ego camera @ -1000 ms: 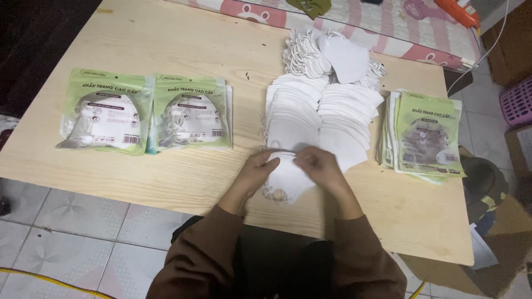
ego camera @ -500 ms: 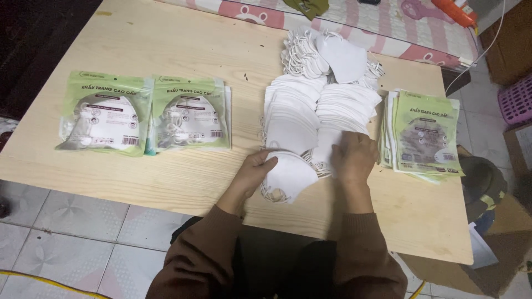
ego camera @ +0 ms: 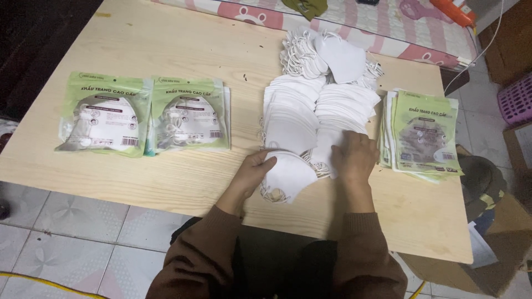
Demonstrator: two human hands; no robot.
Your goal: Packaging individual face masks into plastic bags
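My left hand [ego camera: 256,169] holds a small stack of folded white face masks [ego camera: 288,176] near the front of the wooden table [ego camera: 183,44]. My right hand [ego camera: 354,158] lies flat on the near end of the right row of fanned-out white masks [ego camera: 346,108]. A second fanned row of masks [ego camera: 291,113] lies just left of it. Behind both rows sits a loose heap of masks with ear loops [ego camera: 327,55].
Two filled green mask packets [ego camera: 105,113] [ego camera: 189,113] lie at the table's left. A stack of flat empty green packets [ego camera: 424,135] lies at the right. A patterned bed edge [ego camera: 388,22] runs behind the table; a purple basket [ego camera: 515,99] and cardboard box [ego camera: 487,260] stand at the right.
My right hand has left the small stack held in front of me and moved right and back onto the right row of masks. My left hand stays on the small stack.
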